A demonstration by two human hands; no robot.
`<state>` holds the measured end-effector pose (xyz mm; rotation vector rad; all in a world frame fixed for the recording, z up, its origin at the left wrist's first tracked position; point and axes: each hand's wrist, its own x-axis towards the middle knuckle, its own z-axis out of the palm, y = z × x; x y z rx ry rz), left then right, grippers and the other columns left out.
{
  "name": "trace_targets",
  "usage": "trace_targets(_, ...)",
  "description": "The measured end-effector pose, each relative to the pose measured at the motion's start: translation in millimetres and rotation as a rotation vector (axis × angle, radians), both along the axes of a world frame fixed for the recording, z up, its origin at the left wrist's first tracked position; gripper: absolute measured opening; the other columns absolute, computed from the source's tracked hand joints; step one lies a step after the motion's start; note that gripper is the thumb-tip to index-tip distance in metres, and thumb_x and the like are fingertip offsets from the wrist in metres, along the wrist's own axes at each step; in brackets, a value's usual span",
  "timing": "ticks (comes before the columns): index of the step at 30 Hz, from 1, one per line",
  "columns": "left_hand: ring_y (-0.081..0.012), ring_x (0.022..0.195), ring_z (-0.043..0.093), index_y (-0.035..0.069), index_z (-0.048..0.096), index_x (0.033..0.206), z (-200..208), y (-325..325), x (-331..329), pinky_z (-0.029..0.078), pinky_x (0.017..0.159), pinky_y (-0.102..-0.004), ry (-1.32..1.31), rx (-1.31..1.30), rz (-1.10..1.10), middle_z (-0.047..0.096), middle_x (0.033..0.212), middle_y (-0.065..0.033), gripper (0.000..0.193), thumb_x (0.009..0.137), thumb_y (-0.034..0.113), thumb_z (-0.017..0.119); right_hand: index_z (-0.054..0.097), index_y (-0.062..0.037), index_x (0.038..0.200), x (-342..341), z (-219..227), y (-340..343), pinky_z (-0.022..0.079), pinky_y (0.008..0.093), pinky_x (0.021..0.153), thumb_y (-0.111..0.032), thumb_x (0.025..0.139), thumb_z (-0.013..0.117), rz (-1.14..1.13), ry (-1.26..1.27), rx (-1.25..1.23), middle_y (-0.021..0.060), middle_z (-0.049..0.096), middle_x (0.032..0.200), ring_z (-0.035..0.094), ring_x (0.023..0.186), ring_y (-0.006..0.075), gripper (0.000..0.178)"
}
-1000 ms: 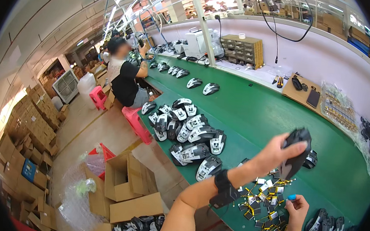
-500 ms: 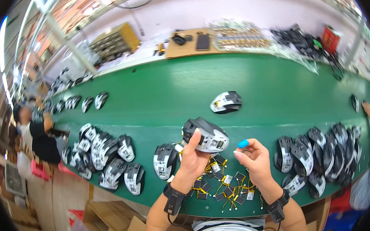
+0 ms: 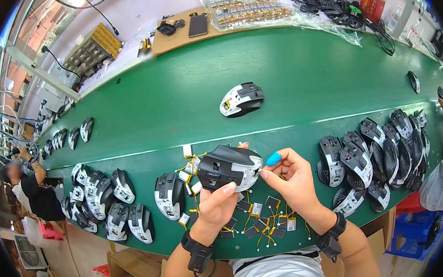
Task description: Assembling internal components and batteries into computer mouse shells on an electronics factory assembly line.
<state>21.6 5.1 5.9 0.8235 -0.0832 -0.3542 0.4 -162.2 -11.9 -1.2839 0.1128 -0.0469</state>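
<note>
A black and white computer mouse [image 3: 224, 166] with open slots in its shell lies in my left hand [image 3: 217, 206]. The left thumb presses its near side and the other fingers are mostly hidden beneath and behind it. At the mouse's right end, my right hand [image 3: 293, 183] has thumb and index finger pinched together, a blue finger cot [image 3: 273, 159] on one fingertip. Whatever the pinch holds is too small to make out. Below the hands, small flat battery packs [image 3: 256, 209] with yellow and thin coloured wires lie scattered. Another mouse [image 3: 169, 194] stands left of my left hand.
Mice are grouped at the left [image 3: 94, 196] and right [image 3: 357, 165] of the green bench [image 3: 172, 98]. A single mouse [image 3: 241, 99] sits farther back. Behind are a cardboard sheet [image 3: 172, 40], bagged parts [image 3: 244, 10] and black cables [image 3: 323, 6]. Other people work at both ends.
The mouse in my left hand has turned, its white end now toward my right hand. My right hand has come up to that end, fingers pinched. The whole view has shifted.
</note>
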Motion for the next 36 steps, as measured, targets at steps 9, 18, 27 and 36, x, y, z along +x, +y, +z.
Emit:
trace_targets(9, -0.0327, 0.131, 0.040, -0.001, 0.032, 0.141, -3.3, -4.2, 3.3, 0.028, 0.112, -0.0453, 0.027, 0.028, -0.001, 0.036, 0.144, -0.0203, 0.084, 0.065, 0.018, 0.063, 0.055, -0.0014, 0.091, 3.6, -4.4, -6.1, 0.046, 0.0176, 0.062, -0.006, 0.084, 0.070, 0.106, 0.132, 0.030, 0.0022, 0.063, 0.080, 0.058, 0.070, 0.0039, 0.017)
trace_targets(18, -0.0346, 0.133, 0.038, 0.000, 0.032, 0.141, -5.0, -2.2, 4.3, 0.027, 0.112, -0.0473, 0.012, 0.006, 0.030, 0.037, 0.143, -0.0205, 0.081, 0.068, 0.018, 0.062, 0.061, 0.0002, 0.089, 5.3, -3.9, -2.6, 0.046, 0.0200, 0.064, -0.007, 0.084, 0.069, 0.073, 0.041, -0.147, 0.0004, 0.063, 0.079, 0.056, 0.069, 0.0036, 0.012)
trace_targets(27, -0.0343, 0.132, 0.038, -0.001, 0.033, 0.140, -3.5, -3.4, 1.7, 0.029, 0.111, -0.0473, -0.042, 0.057, 0.035, 0.035, 0.144, -0.0232, 0.080, 0.068, 0.016, 0.062, 0.059, -0.0015, 0.084, 4.6, 2.5, -2.5, 0.034, 0.0180, 0.054, -0.006, 0.083, 0.068, 0.102, 0.159, -0.187, -0.0069, 0.051, 0.068, 0.041, 0.060, -0.0003, 0.010)
trace_targets(36, -0.0339, 0.132, 0.039, -0.001, 0.033, 0.140, -2.7, -7.9, -2.3, 0.030, 0.111, -0.0468, -0.102, 0.145, 0.014, 0.036, 0.143, -0.0224, 0.080, 0.068, 0.017, 0.063, 0.053, -0.0020, 0.072, 0.2, 3.9, -1.2, 0.026, 0.0236, 0.045, -0.007, 0.074, 0.071, -0.064, 0.006, -0.411, -0.0056, 0.039, 0.053, 0.032, 0.052, 0.0015, 0.018)
